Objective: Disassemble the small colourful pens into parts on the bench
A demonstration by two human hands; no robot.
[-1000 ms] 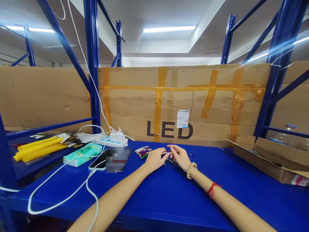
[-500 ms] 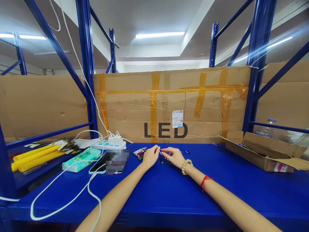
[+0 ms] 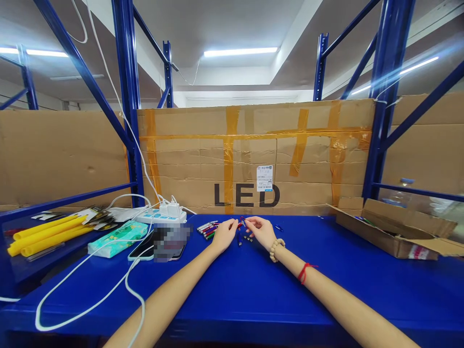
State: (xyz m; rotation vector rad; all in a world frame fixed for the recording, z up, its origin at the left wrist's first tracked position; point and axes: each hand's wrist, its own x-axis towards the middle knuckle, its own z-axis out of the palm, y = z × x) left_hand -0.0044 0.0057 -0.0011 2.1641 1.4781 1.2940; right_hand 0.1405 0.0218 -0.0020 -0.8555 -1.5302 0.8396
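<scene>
My left hand is closed, thumb and fingers pinching a thin red pen piece. Just to its right, my right hand pinches a small pen part at its fingertips, too tiny to make out fully. Below the fingertips a dark blue pen barrel lies on the blue shelf top. Small metallic pen parts sit beside it, partly under my right hand. A bunch of pens in several colours rests left of my left hand, and another blue pen piece lies beyond my right hand.
At left are a green tissue pack, phones, a white power strip, looping white cables and yellow tubes. An open cardboard box stands at right. A large carton closes off the back.
My fingertips have drawn slightly apart, and the small metallic parts under my right hand show more. The whole view has shifted a little, so most things sit further left.
</scene>
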